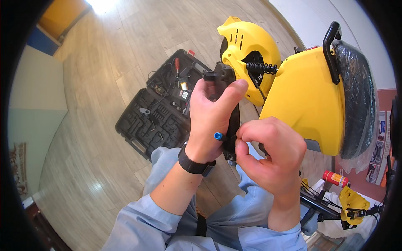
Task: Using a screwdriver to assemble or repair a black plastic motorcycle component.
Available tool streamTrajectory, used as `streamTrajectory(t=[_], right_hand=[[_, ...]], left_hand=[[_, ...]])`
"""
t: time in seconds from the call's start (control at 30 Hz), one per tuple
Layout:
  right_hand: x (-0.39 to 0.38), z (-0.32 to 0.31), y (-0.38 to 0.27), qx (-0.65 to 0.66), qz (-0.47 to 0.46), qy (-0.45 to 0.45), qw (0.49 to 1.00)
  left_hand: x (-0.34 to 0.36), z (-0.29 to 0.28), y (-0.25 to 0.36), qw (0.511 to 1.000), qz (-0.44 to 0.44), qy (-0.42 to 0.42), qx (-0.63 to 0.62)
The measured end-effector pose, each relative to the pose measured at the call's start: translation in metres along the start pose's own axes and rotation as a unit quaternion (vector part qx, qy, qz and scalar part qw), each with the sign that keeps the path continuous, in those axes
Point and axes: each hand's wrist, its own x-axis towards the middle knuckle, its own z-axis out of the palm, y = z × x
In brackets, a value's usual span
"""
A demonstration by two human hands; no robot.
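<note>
A long black part [234, 121], perhaps a plastic bracket or housing, stands nearly upright in front of me. My left hand [213, 115] is wrapped round its upper half, the thumb pressed along one side. Near its lower end, my right hand [270, 152] pinches with thumb and forefinger against its right edge; whatever lies between those fingertips is hidden. A small blue cylindrical end [218, 136] on a dark stem sticks out to the left of the part, level with the right fingertips. Whether the stem belongs to the part or to a tool cannot be seen.
An open black tool case [146, 142] lies on the wooden floor, holding a red-handled screwdriver [177, 65], cables and small pieces. Close on the right stands a yellow vehicle body [305, 100] with a spring, fender and plastic-wrapped seat [356, 100]. A red cylinder [336, 178] lies lower right.
</note>
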Motion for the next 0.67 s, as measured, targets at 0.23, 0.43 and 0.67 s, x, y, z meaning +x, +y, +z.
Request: streamTrajectory(t=[0.23, 0.43, 0.67], right_hand=[[-0.0021, 0.0017, 0.0003, 0.015, 0.019, 0.011, 1.0], [-0.0029, 0.0074, 0.0007, 0.022, 0.002, 0.047, 0.999], [-0.003, 0.0067, 0.0021, 0.014, 0.01, 0.038, 0.999]], left_hand=[[-0.0011, 0.0, 0.0003, 0.999, -0.02, -0.03, -0.017], [0.0001, -0.0003, -0.0004, 0.999, -0.029, -0.016, -0.041], [-0.0001, -0.0004, 0.0005, 0.998, -0.042, -0.024, -0.045]])
